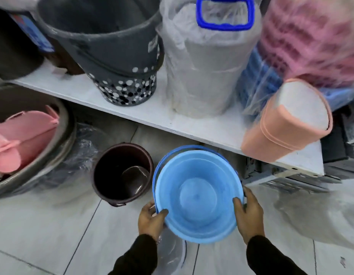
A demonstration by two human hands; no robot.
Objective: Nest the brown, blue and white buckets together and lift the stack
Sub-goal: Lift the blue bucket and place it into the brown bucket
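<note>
Two dark sleeves (138, 255) are reaching up from the bottom edge of the view, forearms angled inward toward each other. Left hand (151, 220) is gripping the near-left rim of the blue bucket (198, 195), thumb hooking over the lip into the inside, fingers wrapping beneath. Right hand (249, 214) is clasping the near-right rim in the same way, thumb lying inside the wall, fingers curling outside. Blue bucket is sitting upright between both hands with its mouth facing the camera, its darker blue handle (184, 148) lying along the far rim. Brown bucket (123, 172) is standing just beside it to the left on the tiled floor (43, 231), mouth up, empty. Translucent pale container (172, 253), possibly the white bucket, is showing partly under the blue one near the left wrist; too hidden to tell. White shelf (132, 108) is running across behind, carrying a grey spotted bucket (112, 56), a plastic-wrapped grey bin (208, 66) and, at its right corner, a peach bin (285, 120) tilting over the front edge.
</note>
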